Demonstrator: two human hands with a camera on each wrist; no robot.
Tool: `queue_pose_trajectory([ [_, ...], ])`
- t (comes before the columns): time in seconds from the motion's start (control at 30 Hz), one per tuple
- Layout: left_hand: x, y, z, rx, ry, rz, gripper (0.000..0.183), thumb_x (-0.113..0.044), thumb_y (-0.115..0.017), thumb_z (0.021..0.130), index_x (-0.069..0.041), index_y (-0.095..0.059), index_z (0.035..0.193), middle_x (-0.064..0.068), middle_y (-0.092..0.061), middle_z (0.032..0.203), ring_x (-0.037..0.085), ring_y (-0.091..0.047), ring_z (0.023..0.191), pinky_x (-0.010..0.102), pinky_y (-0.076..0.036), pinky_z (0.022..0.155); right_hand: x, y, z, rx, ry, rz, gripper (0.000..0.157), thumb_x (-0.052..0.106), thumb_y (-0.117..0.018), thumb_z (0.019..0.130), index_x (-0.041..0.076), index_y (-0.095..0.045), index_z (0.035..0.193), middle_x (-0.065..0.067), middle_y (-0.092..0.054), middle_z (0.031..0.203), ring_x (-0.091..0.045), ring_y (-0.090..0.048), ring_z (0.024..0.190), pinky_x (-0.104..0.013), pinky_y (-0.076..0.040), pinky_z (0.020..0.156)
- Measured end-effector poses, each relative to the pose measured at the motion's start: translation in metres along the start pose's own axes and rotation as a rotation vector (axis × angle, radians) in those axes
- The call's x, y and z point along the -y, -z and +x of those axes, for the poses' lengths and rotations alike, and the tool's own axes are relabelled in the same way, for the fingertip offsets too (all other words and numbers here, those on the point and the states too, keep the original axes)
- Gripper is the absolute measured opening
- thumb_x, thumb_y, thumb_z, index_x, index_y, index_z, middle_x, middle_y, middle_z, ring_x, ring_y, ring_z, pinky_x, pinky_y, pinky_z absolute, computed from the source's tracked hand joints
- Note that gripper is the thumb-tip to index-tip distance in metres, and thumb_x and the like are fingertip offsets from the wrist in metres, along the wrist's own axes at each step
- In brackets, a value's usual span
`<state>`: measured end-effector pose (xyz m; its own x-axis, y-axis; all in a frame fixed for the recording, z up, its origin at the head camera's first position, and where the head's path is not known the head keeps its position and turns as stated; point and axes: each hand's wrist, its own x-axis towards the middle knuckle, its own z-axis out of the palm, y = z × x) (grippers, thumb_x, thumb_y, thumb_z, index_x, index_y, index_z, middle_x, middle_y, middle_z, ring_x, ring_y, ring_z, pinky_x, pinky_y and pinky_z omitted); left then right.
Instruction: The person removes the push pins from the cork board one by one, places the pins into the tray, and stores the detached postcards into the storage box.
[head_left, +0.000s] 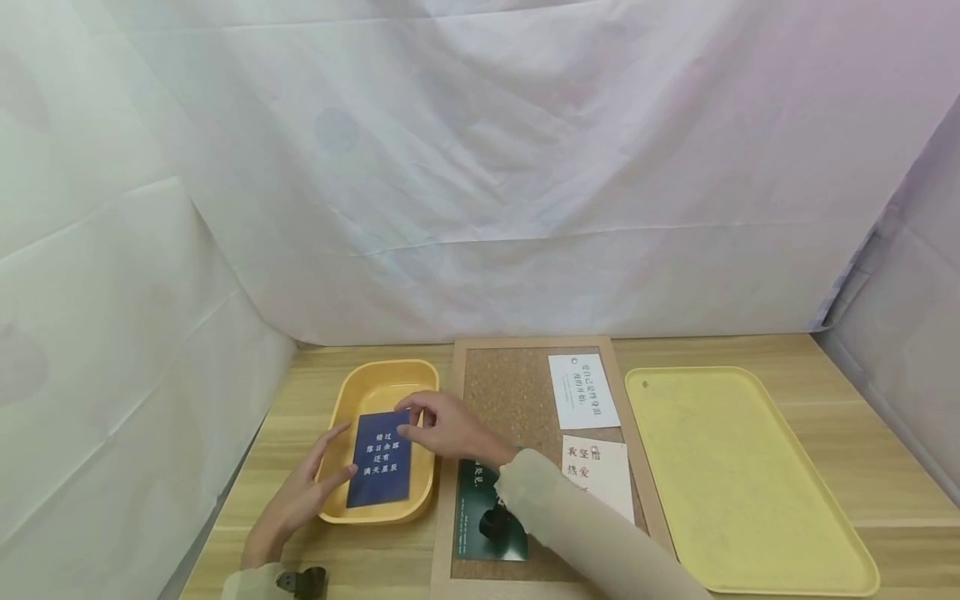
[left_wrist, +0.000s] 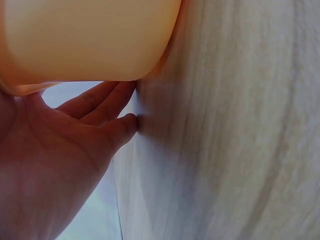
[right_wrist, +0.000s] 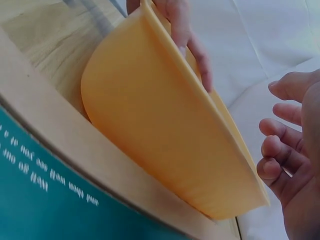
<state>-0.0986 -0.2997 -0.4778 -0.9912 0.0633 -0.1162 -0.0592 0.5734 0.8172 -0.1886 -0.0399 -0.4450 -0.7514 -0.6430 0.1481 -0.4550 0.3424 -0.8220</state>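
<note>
A dark blue card with white characters [head_left: 375, 475] lies in a yellow basin [head_left: 427, 372]. On the basin's left side is my left hand [head_left: 300, 487], its thumb and index finger reaching over the rim near the card. In the left wrist view, other fingers [left_wrist: 122, 129] of that hand stay outside the basin, with fingertips at the tabletop. My right hand [head_left: 450, 425] hovers over the basin's right rim, by the card's upper right corner. Its fingers [right_wrist: 285, 132] are loosely bent, with thumb apart and nothing visible between them.
A wood-framed cork board [head_left: 502, 375] sits right of the basin. It bears a white card [head_left: 585, 392], a cream card [head_left: 600, 471] and a dark green card [head_left: 480, 546], partly hidden by my right arm. Farther right lies a yellow tray [head_left: 738, 475]. Pale curtains [head_left: 525, 167] surround the table.
</note>
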Motion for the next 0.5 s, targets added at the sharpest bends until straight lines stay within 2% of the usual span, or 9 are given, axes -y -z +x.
queue_pose_trajectory([
  [0.2,0.0,0.001,0.0,0.0,0.012,0.007,0.066,-0.03,-0.061,0.098,-0.024,-0.028,0.155,0.018,-0.016,0.164,0.052,-0.01,0.147,0.079,-0.014,0.106,-0.004,0.01,-0.006,-0.007,-0.004,0.005,0.027,0.029,-0.068,0.094,0.018,-0.068,0.119,0.01,-0.06,0.087,-0.005,-0.051,0.065,-0.019,-0.047,0.054],
  [0.5,0.0,0.001,0.0,-0.001,0.008,0.009,0.066,-0.029,-0.061,0.098,-0.025,-0.028,0.155,0.016,-0.016,0.164,0.051,-0.01,0.148,0.079,-0.014,0.107,-0.01,0.025,-0.013,-0.008,0.011,0.031,0.028,0.024,-0.066,0.095,0.012,-0.067,0.121,0.007,-0.062,0.087,-0.006,-0.053,0.067,-0.021,-0.048,0.059],
])
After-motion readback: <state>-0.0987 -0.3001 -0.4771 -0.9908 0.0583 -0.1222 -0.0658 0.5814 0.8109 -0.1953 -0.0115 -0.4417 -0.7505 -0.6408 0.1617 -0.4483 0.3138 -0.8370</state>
